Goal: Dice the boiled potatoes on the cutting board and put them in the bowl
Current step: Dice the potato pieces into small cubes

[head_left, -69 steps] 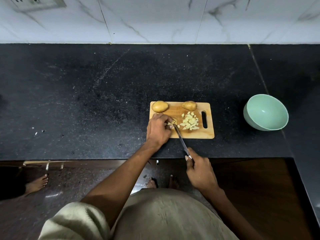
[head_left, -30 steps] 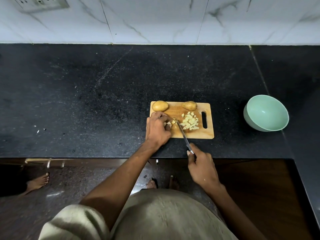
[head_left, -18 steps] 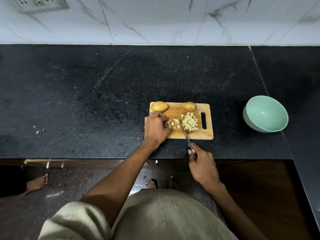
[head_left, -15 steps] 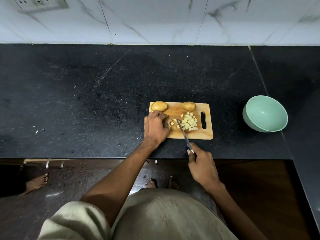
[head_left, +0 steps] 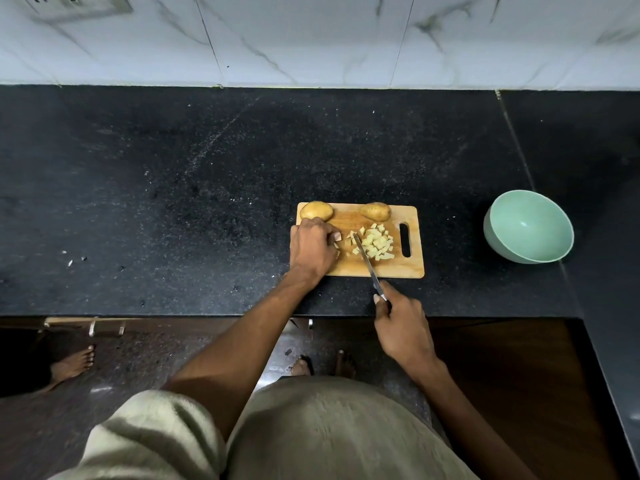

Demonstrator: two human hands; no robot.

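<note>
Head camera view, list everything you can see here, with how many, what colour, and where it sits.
Rectangular wooden cutting board: one, light brown, on the counter near its front edge.
Whole boiled potatoes: two, tan, at the board's far edge.
Diced potato pieces: one pile, pale yellow, mid-board.
Steel knife: one, silver blade, tip among the dice.
Round bowl: one, mint green, right of the board, nothing in it.
Stone counter: one, black speckled.
Marble wall tiles: white, behind the counter.
Wall socket: one, top left.
Left hand: on the board's left part, fingers curled by the dice.
Right hand: grips the knife handle.
</note>
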